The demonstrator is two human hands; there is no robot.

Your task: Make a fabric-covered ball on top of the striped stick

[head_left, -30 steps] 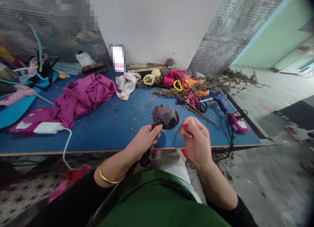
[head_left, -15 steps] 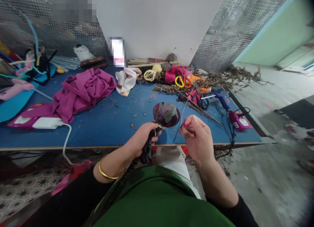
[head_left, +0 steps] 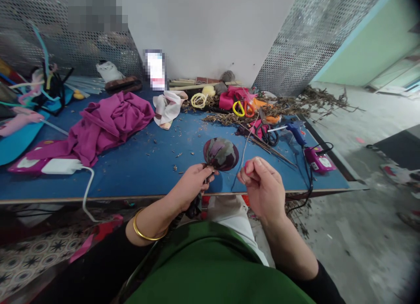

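My left hand (head_left: 189, 186) is closed round the gathered neck of a dark patterned fabric ball (head_left: 221, 153), holding it upright just above the blue table's (head_left: 141, 164) front edge. The loose cloth tail hangs below my fingers. My right hand (head_left: 262, 186) is pinched on a thin pale thread (head_left: 244, 148) that runs up and away toward the clutter at the back right. The two hands are a short gap apart, with the ball between and slightly above them.
A magenta cloth (head_left: 108, 124) lies at the left, with a white charger and cable (head_left: 62, 166) before it. A white rag (head_left: 169, 107), yellow-orange scissors (head_left: 242, 108), dried twigs (head_left: 229, 118), a blue glue gun (head_left: 295, 132) and a pink box (head_left: 317, 159) lie further back and right.
The ball and both hands have shifted only slightly; my left hand's grip on the neck moved a little, and the view tilted a touch.
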